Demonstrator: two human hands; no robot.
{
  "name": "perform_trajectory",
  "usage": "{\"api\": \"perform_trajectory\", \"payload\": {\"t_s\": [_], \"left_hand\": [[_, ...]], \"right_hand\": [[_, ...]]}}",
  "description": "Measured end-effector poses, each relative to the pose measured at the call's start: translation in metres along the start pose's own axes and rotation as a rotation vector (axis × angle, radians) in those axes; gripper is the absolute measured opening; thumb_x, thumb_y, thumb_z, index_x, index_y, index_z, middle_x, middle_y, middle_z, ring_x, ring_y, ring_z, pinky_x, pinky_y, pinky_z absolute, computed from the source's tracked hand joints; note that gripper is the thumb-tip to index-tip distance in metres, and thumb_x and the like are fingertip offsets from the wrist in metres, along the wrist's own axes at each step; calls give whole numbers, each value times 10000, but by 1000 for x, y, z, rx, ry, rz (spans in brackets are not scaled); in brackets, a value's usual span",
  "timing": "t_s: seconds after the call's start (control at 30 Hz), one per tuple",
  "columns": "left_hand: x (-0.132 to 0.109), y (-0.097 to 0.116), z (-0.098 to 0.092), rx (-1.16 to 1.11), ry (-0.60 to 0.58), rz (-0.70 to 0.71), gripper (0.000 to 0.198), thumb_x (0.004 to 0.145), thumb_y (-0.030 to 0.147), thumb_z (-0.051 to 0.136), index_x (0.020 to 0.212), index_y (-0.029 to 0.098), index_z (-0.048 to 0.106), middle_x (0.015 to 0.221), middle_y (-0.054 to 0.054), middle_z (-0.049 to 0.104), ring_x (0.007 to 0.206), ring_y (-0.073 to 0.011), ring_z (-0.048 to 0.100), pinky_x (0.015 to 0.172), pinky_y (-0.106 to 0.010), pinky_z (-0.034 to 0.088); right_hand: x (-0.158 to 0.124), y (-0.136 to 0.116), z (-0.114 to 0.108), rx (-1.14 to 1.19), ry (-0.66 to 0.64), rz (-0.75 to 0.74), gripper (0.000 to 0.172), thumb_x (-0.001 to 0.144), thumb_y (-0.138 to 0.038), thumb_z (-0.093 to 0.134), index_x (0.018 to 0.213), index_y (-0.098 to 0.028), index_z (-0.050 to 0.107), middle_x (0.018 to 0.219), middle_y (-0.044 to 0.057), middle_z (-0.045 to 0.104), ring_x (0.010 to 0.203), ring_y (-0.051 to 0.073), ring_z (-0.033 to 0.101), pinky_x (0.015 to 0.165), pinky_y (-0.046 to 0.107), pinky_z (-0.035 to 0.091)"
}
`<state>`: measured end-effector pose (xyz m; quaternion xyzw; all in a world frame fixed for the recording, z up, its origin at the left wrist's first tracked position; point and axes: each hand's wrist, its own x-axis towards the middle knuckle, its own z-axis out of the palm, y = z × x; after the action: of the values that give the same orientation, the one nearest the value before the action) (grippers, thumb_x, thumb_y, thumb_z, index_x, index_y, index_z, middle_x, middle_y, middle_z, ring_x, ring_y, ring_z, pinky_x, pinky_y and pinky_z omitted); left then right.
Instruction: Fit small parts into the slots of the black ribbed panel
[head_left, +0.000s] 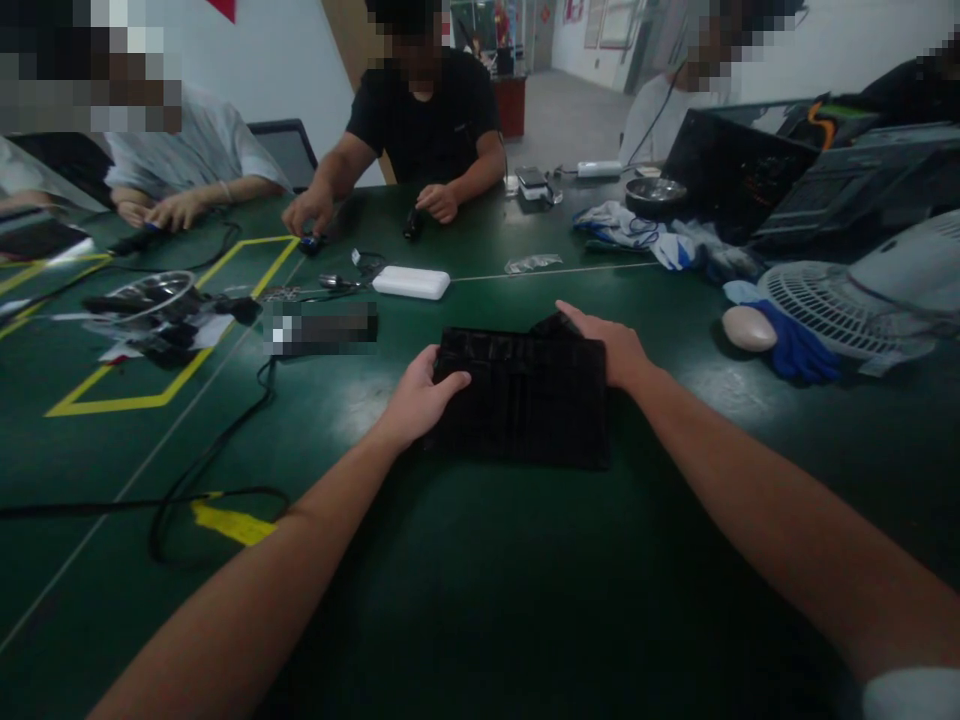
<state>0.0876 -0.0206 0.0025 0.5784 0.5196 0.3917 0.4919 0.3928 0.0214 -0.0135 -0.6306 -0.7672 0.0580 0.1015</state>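
Observation:
A black wallet-like case (525,405) with slots on its inner face lies opened out at the middle of the green table. My left hand (429,396) grips its left edge, thumb on top and the fingers hidden beneath. At the upper right corner is my right hand (604,345), its fingers reaching behind the case beside a dark flap (553,325). What the right fingers hold there is partly hidden.
A white power bank (411,282) lies beyond the case. Cables and a metal basket (154,300) are at left. A fan (847,300), blue glove (799,345) and pale mouse-shaped object (748,328) stand right. People sit across the table (480,560).

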Motion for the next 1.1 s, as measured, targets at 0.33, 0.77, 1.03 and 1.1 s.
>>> {"api": "perform_trajectory", "payload": {"t_s": [0.33,0.77,1.03,1.1], "left_hand": [[-1,1,-4,-54,1,-26,303,803,293,706,1069,201,594,955,-22,700,850,-207,681,769,-343,561],[3,-6,-4,-137,47,-30,311,780,281,655,1079,201,629,957,-24,699,915,-227,664,859,-369,536],[3,-4,-2,-61,116,-75,344,793,272,597,1133,218,586,954,-39,714,905,-247,689,823,-389,552],[5,-7,-3,-3,121,-85,353,804,267,594,1154,231,568,905,-35,714,843,-252,696,772,-389,553]], "right_hand": [[8,-3,0,4,8,97,667,927,-539,530,1552,-337,417,1138,127,759,931,337,711,781,432,501],[12,8,4,240,341,464,634,833,-536,575,1417,-289,560,1064,117,745,959,350,680,829,502,517],[17,17,7,463,490,469,672,885,-477,431,1510,-242,508,1104,107,744,1039,327,672,907,508,509],[17,19,9,523,537,454,630,874,-476,448,1459,-253,523,1039,81,745,980,303,682,881,484,514]]}}
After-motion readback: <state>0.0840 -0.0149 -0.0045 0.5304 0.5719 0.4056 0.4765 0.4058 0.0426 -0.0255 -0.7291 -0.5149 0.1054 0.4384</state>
